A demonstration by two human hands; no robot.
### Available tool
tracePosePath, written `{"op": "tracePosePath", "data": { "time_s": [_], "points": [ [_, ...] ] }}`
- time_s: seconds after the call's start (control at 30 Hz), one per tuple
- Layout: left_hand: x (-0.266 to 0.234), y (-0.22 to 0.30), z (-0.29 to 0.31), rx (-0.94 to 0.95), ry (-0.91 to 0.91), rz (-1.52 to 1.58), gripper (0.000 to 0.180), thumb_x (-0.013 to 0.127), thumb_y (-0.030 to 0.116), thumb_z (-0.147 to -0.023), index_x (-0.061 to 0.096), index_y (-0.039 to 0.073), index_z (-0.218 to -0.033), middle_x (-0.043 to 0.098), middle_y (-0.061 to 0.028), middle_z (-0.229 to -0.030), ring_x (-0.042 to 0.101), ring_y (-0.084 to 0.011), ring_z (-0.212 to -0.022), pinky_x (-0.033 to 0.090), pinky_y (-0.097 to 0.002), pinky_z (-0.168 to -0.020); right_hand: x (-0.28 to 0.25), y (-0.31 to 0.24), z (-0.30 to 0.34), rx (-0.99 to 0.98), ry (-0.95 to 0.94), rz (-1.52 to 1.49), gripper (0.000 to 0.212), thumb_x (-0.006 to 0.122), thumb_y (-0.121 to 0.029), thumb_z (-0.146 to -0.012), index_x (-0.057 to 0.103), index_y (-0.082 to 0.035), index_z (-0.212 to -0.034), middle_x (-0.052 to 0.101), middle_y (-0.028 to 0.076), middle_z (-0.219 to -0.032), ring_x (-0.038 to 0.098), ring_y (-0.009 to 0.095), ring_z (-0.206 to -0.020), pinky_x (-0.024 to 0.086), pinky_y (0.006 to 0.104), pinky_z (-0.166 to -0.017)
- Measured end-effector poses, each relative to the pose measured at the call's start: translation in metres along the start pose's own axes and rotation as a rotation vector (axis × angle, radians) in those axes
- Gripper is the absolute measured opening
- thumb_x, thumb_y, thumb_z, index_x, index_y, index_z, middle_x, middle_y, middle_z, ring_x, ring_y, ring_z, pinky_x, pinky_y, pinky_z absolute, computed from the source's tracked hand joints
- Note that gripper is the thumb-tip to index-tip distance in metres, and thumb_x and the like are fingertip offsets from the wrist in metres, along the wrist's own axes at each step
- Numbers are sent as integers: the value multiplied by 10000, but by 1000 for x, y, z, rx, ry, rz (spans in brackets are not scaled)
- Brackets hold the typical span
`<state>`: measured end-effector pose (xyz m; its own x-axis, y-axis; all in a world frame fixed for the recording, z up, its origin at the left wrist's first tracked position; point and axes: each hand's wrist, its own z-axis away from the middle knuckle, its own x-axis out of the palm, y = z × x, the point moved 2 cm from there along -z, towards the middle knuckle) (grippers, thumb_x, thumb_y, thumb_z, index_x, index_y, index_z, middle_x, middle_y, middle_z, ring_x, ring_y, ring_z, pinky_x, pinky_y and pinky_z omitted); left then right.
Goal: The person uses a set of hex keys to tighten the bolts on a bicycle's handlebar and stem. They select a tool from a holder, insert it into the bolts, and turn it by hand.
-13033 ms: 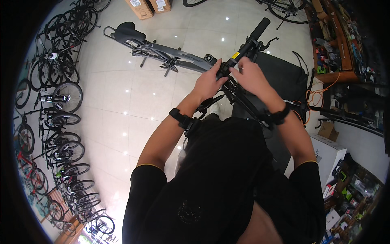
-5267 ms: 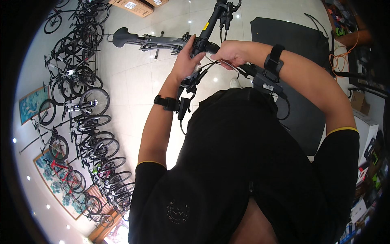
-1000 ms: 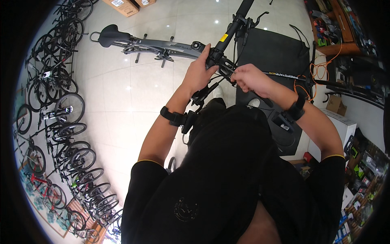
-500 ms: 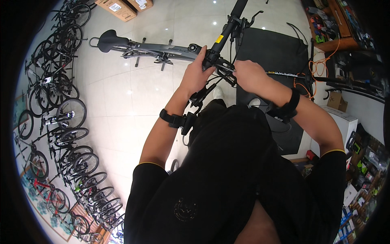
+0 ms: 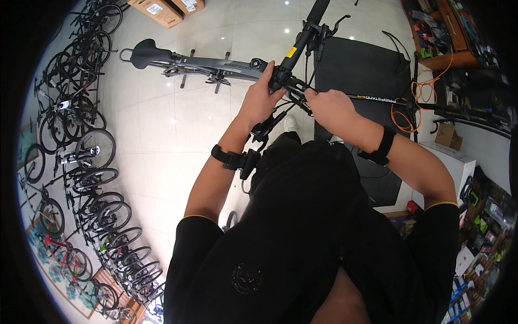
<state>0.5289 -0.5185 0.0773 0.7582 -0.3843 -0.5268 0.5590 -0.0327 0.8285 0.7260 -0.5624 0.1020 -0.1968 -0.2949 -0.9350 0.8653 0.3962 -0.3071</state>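
A grey bicycle frame [image 5: 229, 65] with a black saddle [image 5: 151, 54] stretches to the left of my hands. Its black handlebar [image 5: 302, 46], marked by a yellow label, runs up and away from me. My left hand [image 5: 260, 101] is wrapped round the handlebar by the stem, thumb and forefinger on either side. Just right of the stem [image 5: 294, 85], my right hand [image 5: 333, 107] is closed, fingertips pinched together close to the front of the bike. Whatever it grips is hidden by the fingers. Brake lever [image 5: 337, 24] and cables sit around the bar.
Rows of bicycles [image 5: 97, 148] line the left side. A black mat [image 5: 359, 65] lies beneath the repair stand's arm [image 5: 377, 99]. Orange cable [image 5: 426, 89] hangs at the right, near a small cardboard box [image 5: 448, 135] and stocked shelves. Large cartons [image 5: 162, 13] stand at the top.
My right hand has turned and dropped slightly, its fingertips shifting a little left along the stem. My left hand stays in place on the handlebar.
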Motion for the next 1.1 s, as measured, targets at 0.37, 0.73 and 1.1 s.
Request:
{"op": "tracePosePath", "data": {
  "time_s": [0.37,0.73,1.1],
  "points": [
    [0,1,-1,1,-14,56,774,688,140,-849,268,64,-1495,645,-275,-1044,642,-406,-943,491,-378,-832,-21,7,-14,359,-356,-632,375,408,-285,-1033,565,-30,-806,583,75,-704,565,151,-529,407,282,-419],
    [-1,2,-1,29,-6,58,766,689,110,-845,280,51,-1490,636,-216,-995,614,-301,-836,490,-340,-758,-21,7,-18,488,-571,-780,282,462,-240,-988,593,-47,-831,584,49,-666,496,144,-471,396,305,-404],
    [1,3,0,29,-13,57,775,696,123,-837,279,39,-1485,645,-274,-1018,643,-386,-931,487,-366,-840,-2,15,-13,532,-309,-914,311,504,-246,-919,647,-18,-763,627,192,-658,665,330,-677,485,452,-605]
  ]
}}
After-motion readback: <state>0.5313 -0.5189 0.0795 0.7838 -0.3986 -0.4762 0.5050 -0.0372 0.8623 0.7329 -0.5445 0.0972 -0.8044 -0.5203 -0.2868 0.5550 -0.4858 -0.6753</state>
